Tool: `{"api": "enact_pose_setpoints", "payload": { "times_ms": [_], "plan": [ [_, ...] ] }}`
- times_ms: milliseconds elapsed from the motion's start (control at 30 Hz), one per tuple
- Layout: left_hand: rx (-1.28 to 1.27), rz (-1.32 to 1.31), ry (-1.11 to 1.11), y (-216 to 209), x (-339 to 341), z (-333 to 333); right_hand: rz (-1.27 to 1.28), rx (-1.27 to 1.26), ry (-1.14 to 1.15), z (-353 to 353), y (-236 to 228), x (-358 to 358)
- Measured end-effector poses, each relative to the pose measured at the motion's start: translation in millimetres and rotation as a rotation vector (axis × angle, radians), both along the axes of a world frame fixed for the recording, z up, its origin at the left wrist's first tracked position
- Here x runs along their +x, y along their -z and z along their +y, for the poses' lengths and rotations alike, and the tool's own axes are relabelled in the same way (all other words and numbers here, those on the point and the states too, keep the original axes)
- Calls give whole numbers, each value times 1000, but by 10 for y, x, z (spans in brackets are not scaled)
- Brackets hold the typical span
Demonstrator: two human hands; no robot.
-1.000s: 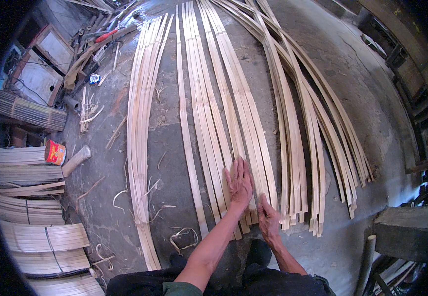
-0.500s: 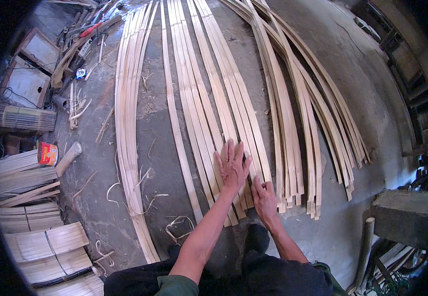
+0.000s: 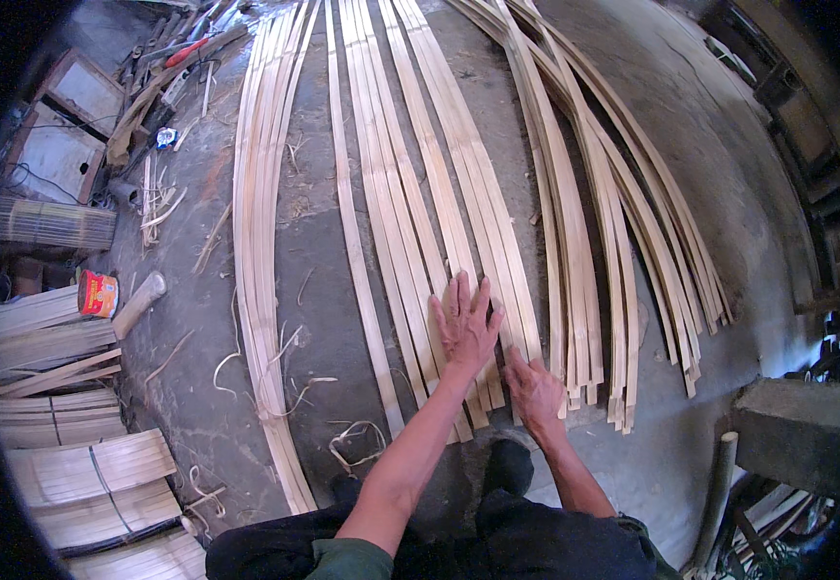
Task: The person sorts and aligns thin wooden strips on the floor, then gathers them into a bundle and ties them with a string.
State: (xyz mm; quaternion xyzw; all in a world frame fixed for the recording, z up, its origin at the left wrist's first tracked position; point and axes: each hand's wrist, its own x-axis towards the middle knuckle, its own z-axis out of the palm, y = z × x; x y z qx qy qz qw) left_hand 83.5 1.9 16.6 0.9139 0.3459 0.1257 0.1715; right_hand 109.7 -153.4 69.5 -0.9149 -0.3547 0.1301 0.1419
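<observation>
Long, pale bamboo strips (image 3: 486,203) lie side by side on the floor in the middle, running away from me. My left hand (image 3: 467,331) rests flat across several of them close to their near ends, fingers spread. Just to its right, my right hand (image 3: 537,391) has its fingers curled against the near end of a strip at the right edge of this group. Its fingertips are partly hidden, but they seem to grip that strip. A single strip (image 3: 349,222) lies apart on the left of the group.
Another row of strips (image 3: 257,232) lies farther left, with curled shavings (image 3: 289,387) around it. Crossing bundles (image 3: 574,261) spread out on the right. Tied stacks (image 3: 101,474), a red tin (image 3: 99,294) and a wooden post (image 3: 139,304) stand left; a concrete block (image 3: 807,435) is at right.
My right hand has shifted slightly right and turned, its fingers more curled. My left hand stays flat on the strips. The whole view has moved a little.
</observation>
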Motion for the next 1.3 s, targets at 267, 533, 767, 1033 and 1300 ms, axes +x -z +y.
{"api": "enact_pose_setpoints", "payload": {
  "times_ms": [267,533,767,1033,1300],
  "plan": [
    [-81,-9,31,-50,-72,55,36,118,-32,-79,317,-280],
    [-105,-62,-63,-24,-305,-122,196,191,135,70,163,-431],
    [-26,-48,-111,133,-362,-121,443,432,158,-69,250,-297],
    [-107,5,-67,-8,-435,-144,73,549,183,-399,24,-405],
    [-125,-2,-107,60,-402,-157,404,335,274,-385,-237,-433]
  ]
}}
